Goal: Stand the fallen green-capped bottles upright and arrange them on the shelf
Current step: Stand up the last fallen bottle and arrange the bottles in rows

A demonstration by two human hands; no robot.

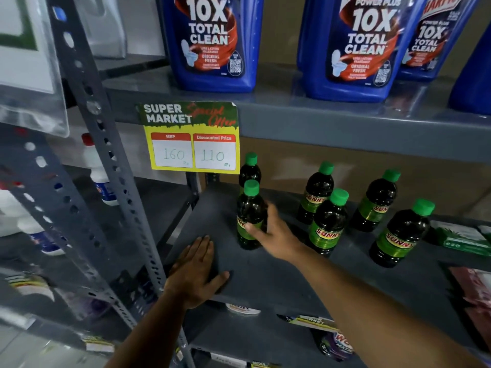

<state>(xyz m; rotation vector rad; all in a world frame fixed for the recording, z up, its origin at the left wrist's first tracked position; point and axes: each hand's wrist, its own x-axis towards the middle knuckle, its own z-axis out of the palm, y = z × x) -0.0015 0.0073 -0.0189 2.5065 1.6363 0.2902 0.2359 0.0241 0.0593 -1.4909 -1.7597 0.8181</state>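
Note:
Several dark bottles with green caps and green SUNNY labels stand upright on the grey metal shelf point(265, 277). The left pair is a back bottle point(249, 171) and a front bottle point(249, 208). My right hand point(273, 235) wraps around the front bottle's lower right side, thumb across its label. Further right stand a bottle point(317, 192), one in front of it point(329, 221), one behind point(377, 200) and one at the right point(401, 235). My left hand point(196, 272) lies flat, palm down, on the shelf's front left edge and holds nothing.
A price sign point(191, 139) hangs from the upper shelf above the left bottles. Large blue cleaner bottles point(212, 41) stand on that upper shelf. A perforated grey upright point(106, 155) runs at the left. Green packets point(462, 237) lie at the shelf's right end.

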